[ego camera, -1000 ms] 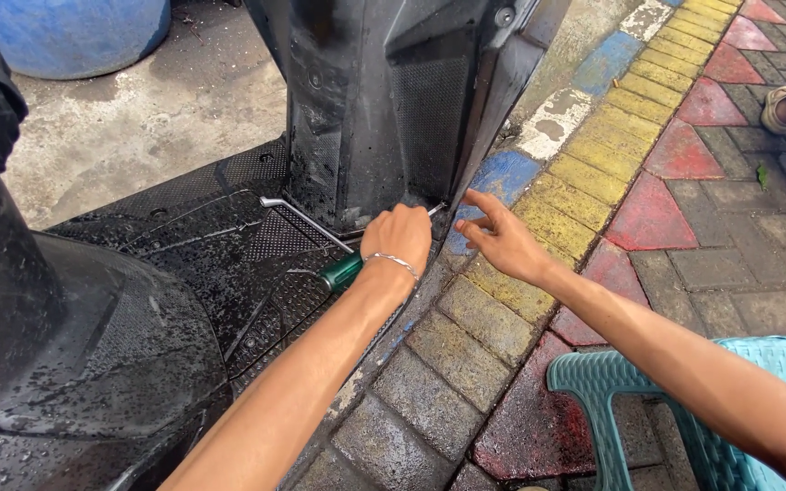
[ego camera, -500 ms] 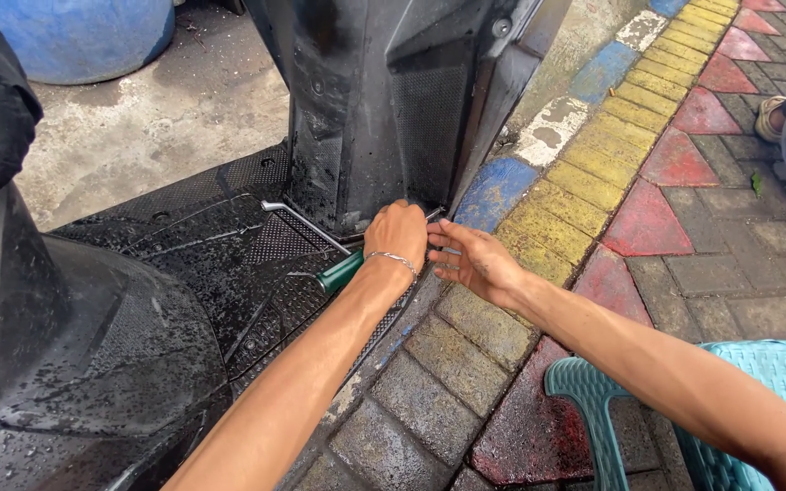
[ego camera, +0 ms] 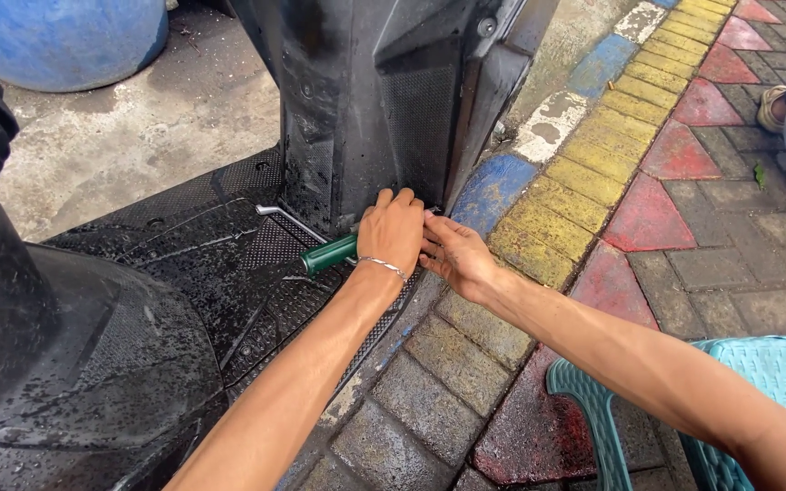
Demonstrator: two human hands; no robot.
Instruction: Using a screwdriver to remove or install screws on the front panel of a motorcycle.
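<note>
Green-handled tool at scooter panel

Green tool handle (ego camera: 327,255) lies over the wet black footboard (ego camera: 220,273), gripped in the left hand (ego camera: 391,234); fingers closed round it. Handle juts from the fist toward 8 o'clock; the working end is hidden behind the hand, against the foot of the black upright panel (ego camera: 384,100). A thin bracelet (ego camera: 382,265) sits at the left wrist. Right hand (ego camera: 458,257) is just beside the left, at its 3 o'clock, fingertips touching near the panel edge; fingers narrow, and I cannot tell whether they hold anything. Painted kerb (ego camera: 557,218) runs toward 1 o'clock. Teal stool (ego camera: 757,373) stands at 4 o'clock, blue drum (ego camera: 75,41) at 10 o'clock.
</note>
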